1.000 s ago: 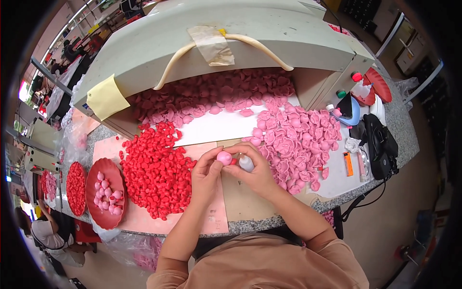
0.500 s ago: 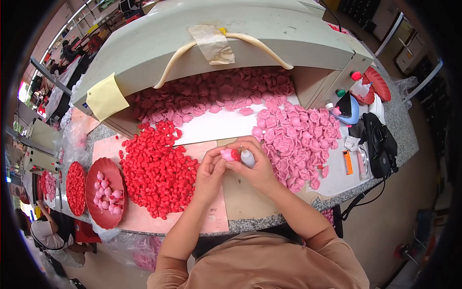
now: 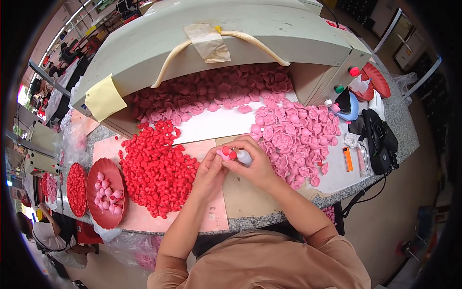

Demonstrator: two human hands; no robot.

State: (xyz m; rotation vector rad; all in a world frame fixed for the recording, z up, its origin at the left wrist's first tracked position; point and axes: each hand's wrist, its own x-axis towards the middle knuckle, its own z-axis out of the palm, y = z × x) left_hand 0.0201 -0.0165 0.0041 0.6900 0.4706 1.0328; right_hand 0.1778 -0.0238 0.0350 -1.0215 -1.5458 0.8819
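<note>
My left hand [image 3: 208, 174] is closed around a small pink rounded plastic piece [image 3: 221, 155], which has a red part on its upper side. Right beside it, my right hand [image 3: 257, 166] grips a whitish squeeze bottle [image 3: 244, 157] against its palm. A small red piece [image 3: 233, 155] shows at the right fingertips, close to the pink piece; whether the two touch I cannot tell. To the left of my hands lies a big heap of small red pieces [image 3: 159, 173]. On the right spreads a pile of pink petal-shaped pieces [image 3: 298, 137].
A grey-green box-shaped machine [image 3: 221, 48] stands across the back, with more pink pieces under its hood. Two red dishes stand at the left: a scalloped dish [image 3: 107, 219] with pink-and-red pieces, and another of red pieces [image 3: 76, 190]. An orange box [image 3: 347, 159] and black bag [image 3: 380, 139] lie right.
Both hands have shifted slightly left. The pink piece has turned in my left fingers, so its red part now faces up.
</note>
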